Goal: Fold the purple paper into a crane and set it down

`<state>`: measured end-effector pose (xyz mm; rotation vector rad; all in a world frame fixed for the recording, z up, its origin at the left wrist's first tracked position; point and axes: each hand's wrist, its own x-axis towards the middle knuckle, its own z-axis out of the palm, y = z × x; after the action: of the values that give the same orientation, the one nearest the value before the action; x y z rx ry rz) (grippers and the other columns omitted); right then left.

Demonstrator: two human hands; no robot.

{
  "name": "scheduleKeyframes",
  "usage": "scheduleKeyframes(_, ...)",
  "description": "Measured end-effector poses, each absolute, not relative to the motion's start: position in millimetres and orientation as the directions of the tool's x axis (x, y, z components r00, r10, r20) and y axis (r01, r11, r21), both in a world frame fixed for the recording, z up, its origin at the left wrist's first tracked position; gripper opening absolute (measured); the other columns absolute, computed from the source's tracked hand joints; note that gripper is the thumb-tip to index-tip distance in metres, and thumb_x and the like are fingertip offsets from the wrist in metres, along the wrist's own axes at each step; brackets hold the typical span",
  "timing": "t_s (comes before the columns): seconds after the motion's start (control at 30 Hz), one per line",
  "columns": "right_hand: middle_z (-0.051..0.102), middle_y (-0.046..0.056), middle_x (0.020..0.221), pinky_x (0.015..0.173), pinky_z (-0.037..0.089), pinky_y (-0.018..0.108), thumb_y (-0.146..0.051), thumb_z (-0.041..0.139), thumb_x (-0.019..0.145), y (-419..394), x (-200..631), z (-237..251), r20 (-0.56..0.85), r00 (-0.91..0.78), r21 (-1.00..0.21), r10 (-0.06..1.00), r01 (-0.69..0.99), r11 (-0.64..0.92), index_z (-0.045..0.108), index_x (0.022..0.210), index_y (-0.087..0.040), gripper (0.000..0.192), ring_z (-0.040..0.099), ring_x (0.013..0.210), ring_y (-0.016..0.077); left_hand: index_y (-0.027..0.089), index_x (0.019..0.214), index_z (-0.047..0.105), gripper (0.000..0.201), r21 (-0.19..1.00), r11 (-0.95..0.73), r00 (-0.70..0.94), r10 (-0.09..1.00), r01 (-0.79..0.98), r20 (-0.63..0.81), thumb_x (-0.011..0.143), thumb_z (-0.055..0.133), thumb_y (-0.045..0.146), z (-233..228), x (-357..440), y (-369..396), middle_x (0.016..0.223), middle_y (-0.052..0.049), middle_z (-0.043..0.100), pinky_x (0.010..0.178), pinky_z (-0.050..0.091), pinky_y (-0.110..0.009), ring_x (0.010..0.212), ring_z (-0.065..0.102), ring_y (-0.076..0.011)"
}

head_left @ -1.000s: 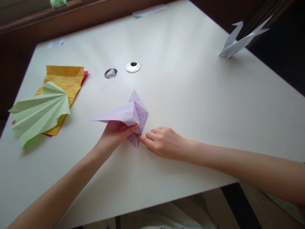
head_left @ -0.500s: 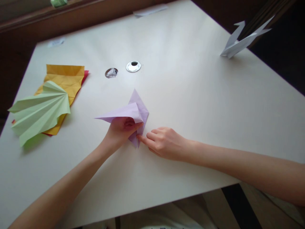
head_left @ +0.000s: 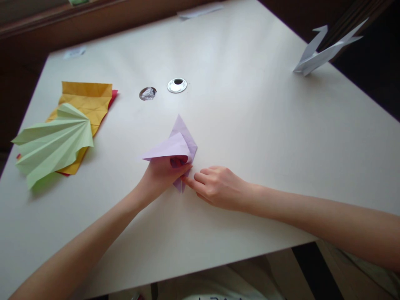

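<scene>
Both hands work the lilac folded paper piece (head_left: 183, 139) near the table's (head_left: 250, 125) middle — left hand (head_left: 162, 175) closed on a raised flap, right hand (head_left: 215, 185) pinning the near tip. Pulling too hard could tear the crease — or shift it.

The left hand (head_left: 162, 175) hides the purple paper's (head_left: 179, 139) underside; at 12 o'clock, a white slip (head_left: 200, 11) blurs.
</scene>
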<state>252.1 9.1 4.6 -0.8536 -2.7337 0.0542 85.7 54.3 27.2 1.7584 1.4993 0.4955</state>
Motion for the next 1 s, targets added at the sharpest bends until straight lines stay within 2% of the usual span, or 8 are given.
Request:
scheduleKeyframes(0.17, 0.057, 0.001, 0.065, 0.051, 0.027, 0.029, -0.007, 0.040, 0.085, 9, 252, 4, 0.242, -0.791, -0.116, 0.562, 0.552, 0.826, 0.054, 0.098, -0.011, 0.019, 0.048, 0.057, 0.0119, 0.017, 0.056, 0.044, 0.023, 0.735, -0.053, 0.259, 0.951, 0.676, -0.169, 0.068, 0.060, 0.026, 27, 87, 53, 0.056, 0.003, 0.048, 0.048, 0.037, -0.021, 0.055, 0.045, -0.0099)
scheduleKeyframes(0.33, 0.057, 0.000, 0.063, 0.051, 0.027, 0.029, -0.008, 0.040, 0.085, 9, 251, 4, 0.265, -0.784, -0.111, 0.561, 0.554, 0.825, 0.054, 0.097, -0.011, 0.018, 0.048, 0.056, 0.0120, 0.018, 0.055, 0.039, 0.026, 0.734, -0.061, 0.262, 0.951, 0.676, -0.162, 0.069, 0.059, 0.026, 26, 88, 52, 0.054, 0.004, 0.045, 0.045, 0.032, -0.020, 0.052, 0.042, -0.0092)
scheduleKeyframes(0.53, 0.058, 0.001, 0.064, 0.052, 0.027, 0.029, -0.009, 0.040, 0.086, 9, 251, 4, 0.250, -0.784, -0.112, 0.568, 0.559, 0.822, 0.055, 0.096, -0.012, 0.018, 0.049, 0.057, 0.0117, 0.016, 0.059, 0.049, 0.017, 0.757, 0.018, 0.221, 0.952, 0.653, -0.213, 0.068, 0.059, 0.026, 27, 86, 53, 0.053, 0.002, 0.047, 0.043, 0.031, -0.021, 0.051, 0.043, -0.0102)
scheduleKeyframes(0.7, 0.058, 0.001, 0.065, 0.052, 0.027, 0.029, -0.008, 0.040, 0.086, 9, 251, 3, 0.263, -0.785, -0.118, 0.561, 0.551, 0.826, 0.054, 0.095, -0.012, 0.017, 0.049, 0.057, 0.0114, 0.017, 0.054, 0.043, 0.023, 0.803, 0.055, 0.218, 0.949, 0.594, -0.227, 0.067, 0.060, 0.026, 28, 87, 54, 0.050, 0.003, 0.044, 0.042, 0.029, -0.021, 0.049, 0.041, -0.0095)
scheduleKeyframes(0.87, 0.058, 0.000, 0.063, 0.051, 0.027, 0.029, -0.009, 0.041, 0.085, 9, 251, 4, 0.274, -0.779, -0.110, 0.564, 0.557, 0.823, 0.056, 0.095, -0.012, 0.018, 0.049, 0.056, 0.0118, 0.017, 0.054, 0.043, 0.027, 0.803, -0.036, 0.271, 0.950, 0.595, -0.158, 0.072, 0.059, 0.030, 27, 85, 53, 0.052, 0.003, 0.046, 0.044, 0.032, -0.021, 0.050, 0.043, -0.0094)
scheduleKeyframes(0.93, 0.057, 0.000, 0.062, 0.050, 0.027, 0.029, -0.009, 0.042, 0.085, 9, 251, 3, 0.281, -0.779, -0.104, 0.561, 0.557, 0.824, 0.057, 0.096, -0.012, 0.019, 0.049, 0.055, 0.0120, 0.016, 0.058, 0.050, 0.024, 0.788, -0.104, 0.316, 0.941, 0.608, -0.120, 0.075, 0.058, 0.031, 28, 78, 50, 0.056, 0.001, 0.053, 0.047, 0.037, -0.020, 0.053, 0.049, -0.0107)
scheduleKeyframes(1.0, 0.058, 0.000, 0.063, 0.050, 0.027, 0.029, -0.009, 0.043, 0.085, 9, 252, 3, 0.283, -0.781, -0.106, 0.558, 0.552, 0.827, 0.056, 0.099, -0.011, 0.020, 0.050, 0.056, 0.0122, 0.017, 0.070, 0.058, 0.014, 0.710, -0.235, 0.352, 0.936, 0.663, -0.018, 0.075, 0.059, 0.030, 29, 66, 45, 0.065, 0.000, 0.060, 0.051, 0.041, -0.021, 0.058, 0.054, -0.0124)
